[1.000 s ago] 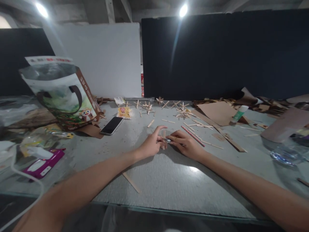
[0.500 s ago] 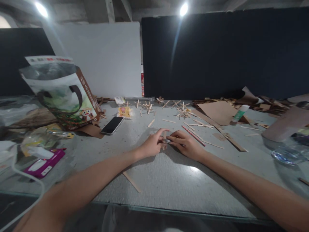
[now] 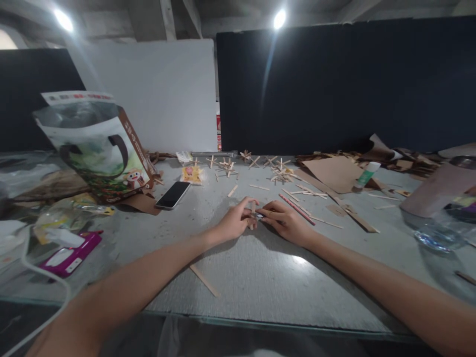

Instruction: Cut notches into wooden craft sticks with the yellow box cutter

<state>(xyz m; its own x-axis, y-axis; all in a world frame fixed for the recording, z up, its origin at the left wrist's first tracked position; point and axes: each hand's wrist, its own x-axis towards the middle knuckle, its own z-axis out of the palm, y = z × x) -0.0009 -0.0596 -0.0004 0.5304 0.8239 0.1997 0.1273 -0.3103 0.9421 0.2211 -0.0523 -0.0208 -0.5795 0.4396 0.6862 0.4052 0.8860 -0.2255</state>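
Note:
At the middle of the table, my left hand [image 3: 236,219] is closed on a short wooden craft stick [image 3: 253,207], which stands upright between its fingers. Close against it on the right, my right hand [image 3: 284,221] pinches a small shiny metal piece [image 3: 259,216] that touches or nearly touches the stick; its exact kind is too small to make out. A red striped pencil [image 3: 297,209] lies just beyond my right hand. Below my left forearm rests a loose craft stick [image 3: 204,280].
Loose sticks and crossed stick shapes [image 3: 281,171] lie along the back. A phone [image 3: 173,195], a large printed bag [image 3: 100,153] and a purple device [image 3: 72,253] are on the left. Cardboard [image 3: 330,173], a glue stick [image 3: 368,174] and a clear cup [image 3: 439,238] are on the right.
The view has tilted up slightly. Both hands stay in nearly the same place and hold the same pieces.

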